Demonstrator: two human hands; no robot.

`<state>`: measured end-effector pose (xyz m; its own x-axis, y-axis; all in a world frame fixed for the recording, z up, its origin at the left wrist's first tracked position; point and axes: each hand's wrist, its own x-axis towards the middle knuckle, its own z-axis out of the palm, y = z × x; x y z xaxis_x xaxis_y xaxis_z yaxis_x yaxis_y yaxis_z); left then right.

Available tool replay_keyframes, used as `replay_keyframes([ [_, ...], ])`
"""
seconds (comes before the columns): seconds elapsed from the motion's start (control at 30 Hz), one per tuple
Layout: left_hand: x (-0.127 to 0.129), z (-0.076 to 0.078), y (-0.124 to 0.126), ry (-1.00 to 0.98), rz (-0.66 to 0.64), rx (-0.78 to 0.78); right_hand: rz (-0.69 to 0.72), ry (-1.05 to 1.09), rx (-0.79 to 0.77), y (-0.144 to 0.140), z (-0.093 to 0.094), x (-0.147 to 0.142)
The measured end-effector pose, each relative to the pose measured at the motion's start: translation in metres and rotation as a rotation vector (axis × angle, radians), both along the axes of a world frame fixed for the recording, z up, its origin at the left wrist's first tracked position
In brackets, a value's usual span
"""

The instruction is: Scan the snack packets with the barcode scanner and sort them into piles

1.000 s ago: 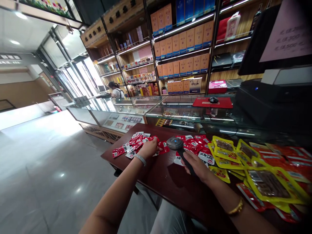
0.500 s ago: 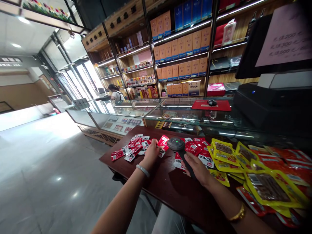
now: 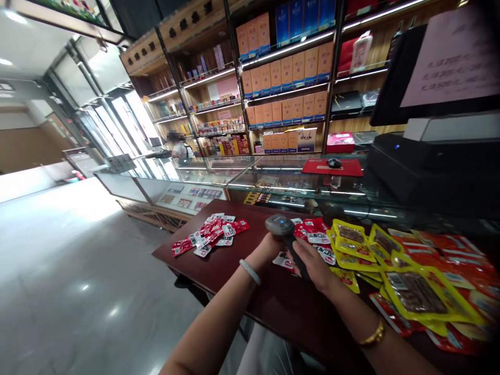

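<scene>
My right hand (image 3: 315, 265) is wrapped round the handle of a black handheld barcode scanner (image 3: 279, 224), its head pointing left and a small blue light showing on top. My left hand (image 3: 270, 249) reaches in just below and behind the scanner head. Its fingers are hidden there, so whether they hold a packet does not show. Left of it on the dark red table (image 3: 238, 265) lies a loose pile of small red-and-white snack packets (image 3: 211, 234). More red-and-white packets (image 3: 325, 253) lie beyond and to the right of the scanner.
Yellow snack packs (image 3: 417, 294) are heaped on the right, with orange-red packs (image 3: 449, 252) beside them. Behind the table runs a glass display counter (image 3: 242, 179) bearing a mouse (image 3: 334, 163) on a red mat and a black terminal (image 3: 433, 166). A person (image 3: 180, 148) is behind the far counter.
My left hand has moved right, from beside the left pile to behind the scanner. The red packet at its fingertips no longer shows there. The scanner's light has turned from green to blue.
</scene>
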<state>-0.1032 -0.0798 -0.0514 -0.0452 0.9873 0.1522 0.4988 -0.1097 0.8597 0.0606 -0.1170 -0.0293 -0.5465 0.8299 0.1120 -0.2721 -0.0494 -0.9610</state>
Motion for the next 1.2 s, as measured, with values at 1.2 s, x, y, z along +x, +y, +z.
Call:
replay_keyframes([
  [1.2, -0.085, 0.016, -0.041, 0.798, 0.355, -0.228, 0.023, -0.080, -0.059, -0.002, -0.007, -0.005],
])
